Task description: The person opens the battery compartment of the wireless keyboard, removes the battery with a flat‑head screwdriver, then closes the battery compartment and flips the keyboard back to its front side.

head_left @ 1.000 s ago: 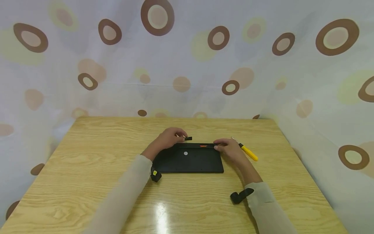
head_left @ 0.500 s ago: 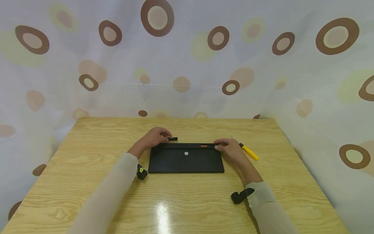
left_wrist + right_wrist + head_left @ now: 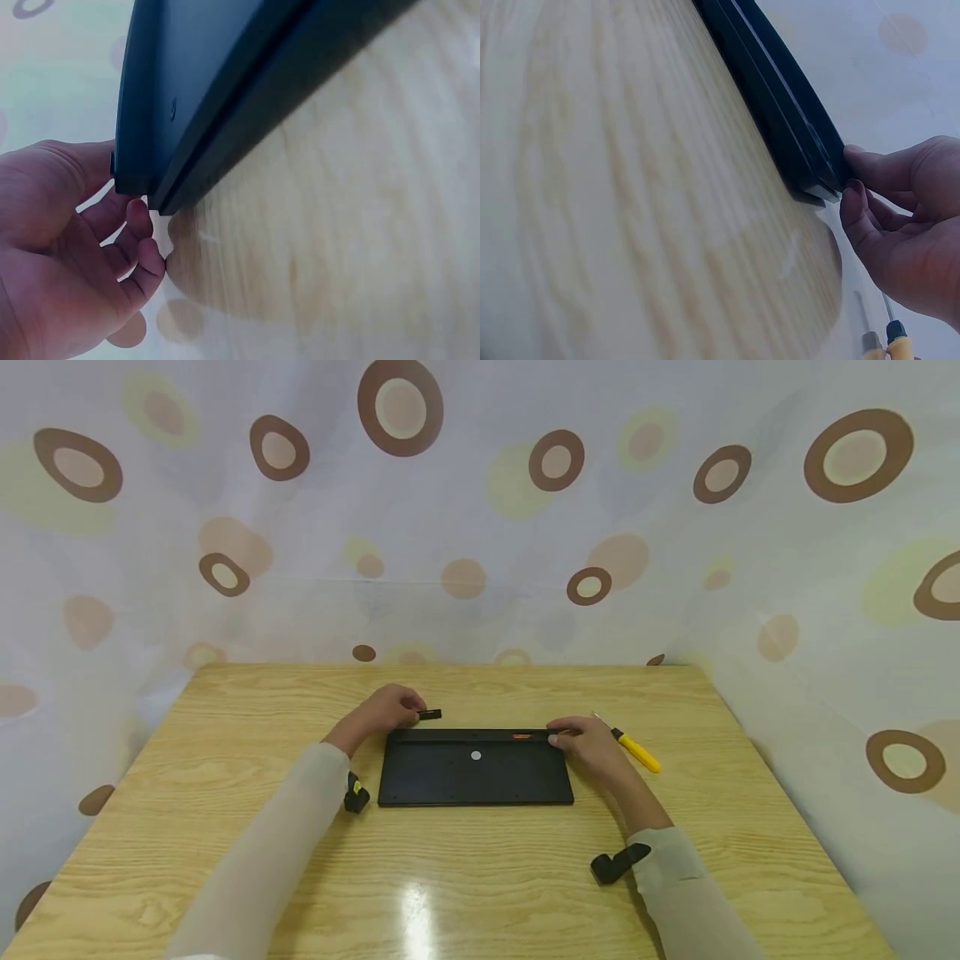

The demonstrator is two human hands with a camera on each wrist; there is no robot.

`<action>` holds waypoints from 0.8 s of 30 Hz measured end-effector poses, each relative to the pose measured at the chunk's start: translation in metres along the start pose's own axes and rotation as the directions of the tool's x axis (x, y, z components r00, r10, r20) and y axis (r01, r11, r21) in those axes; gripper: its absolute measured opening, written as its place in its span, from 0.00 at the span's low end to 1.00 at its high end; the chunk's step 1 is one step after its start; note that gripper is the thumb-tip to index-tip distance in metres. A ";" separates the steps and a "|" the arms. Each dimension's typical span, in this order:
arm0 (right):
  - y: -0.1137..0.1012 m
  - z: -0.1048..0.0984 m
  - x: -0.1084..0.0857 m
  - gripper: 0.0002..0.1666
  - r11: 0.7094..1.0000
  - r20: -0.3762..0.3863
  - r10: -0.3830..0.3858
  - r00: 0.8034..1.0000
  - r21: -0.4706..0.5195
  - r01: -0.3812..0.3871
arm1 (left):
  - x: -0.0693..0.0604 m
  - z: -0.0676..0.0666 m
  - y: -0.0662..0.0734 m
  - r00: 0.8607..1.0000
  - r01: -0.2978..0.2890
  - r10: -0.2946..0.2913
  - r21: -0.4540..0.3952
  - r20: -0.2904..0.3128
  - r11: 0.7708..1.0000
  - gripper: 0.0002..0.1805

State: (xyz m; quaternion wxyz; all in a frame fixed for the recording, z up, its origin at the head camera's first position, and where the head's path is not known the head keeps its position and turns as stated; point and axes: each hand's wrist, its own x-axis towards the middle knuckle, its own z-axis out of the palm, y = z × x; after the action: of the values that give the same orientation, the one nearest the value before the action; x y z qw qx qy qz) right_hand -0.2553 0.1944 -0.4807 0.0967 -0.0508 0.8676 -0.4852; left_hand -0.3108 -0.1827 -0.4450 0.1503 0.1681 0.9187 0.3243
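Note:
A black keyboard (image 3: 450,777) lies face down on the table, a round white sticker on its back. Along its raised far edge, towards the right, is a small opening showing something orange-red (image 3: 521,736). My left hand (image 3: 384,710) pinches a small black battery cover (image 3: 431,714) just beyond the keyboard's far left corner. The left wrist view hides that piece behind the keyboard's end (image 3: 135,172). With thumb and fingers, my right hand (image 3: 594,747) grips the far right corner; the right wrist view shows the fingertips (image 3: 853,199) at that corner.
A screwdriver (image 3: 637,752) with a yellow handle lies right of my right hand, its shaft pointing away. The wood-grain table (image 3: 480,877) ends at a patterned curtain (image 3: 465,527) behind and at the sides.
My left hand has moved left along the keyboard's far edge, carrying the small black cover and uncovering the left end of the keyboard. My right hand stays at its corner.

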 end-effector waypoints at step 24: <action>-0.002 0.000 -0.002 0.20 1.000 -0.004 -0.002 1.000 -0.001 0.002 | 0.004 -0.007 -0.004 1.000 0.020 -0.019 0.076 -0.011 0.997 0.17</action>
State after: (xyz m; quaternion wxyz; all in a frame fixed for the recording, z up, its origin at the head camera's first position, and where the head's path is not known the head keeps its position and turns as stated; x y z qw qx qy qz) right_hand -0.2534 0.1942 -0.4787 0.0944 -0.0507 0.8679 -0.4851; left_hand -0.3178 -0.1882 -0.4430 0.1421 0.1629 0.9328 0.2883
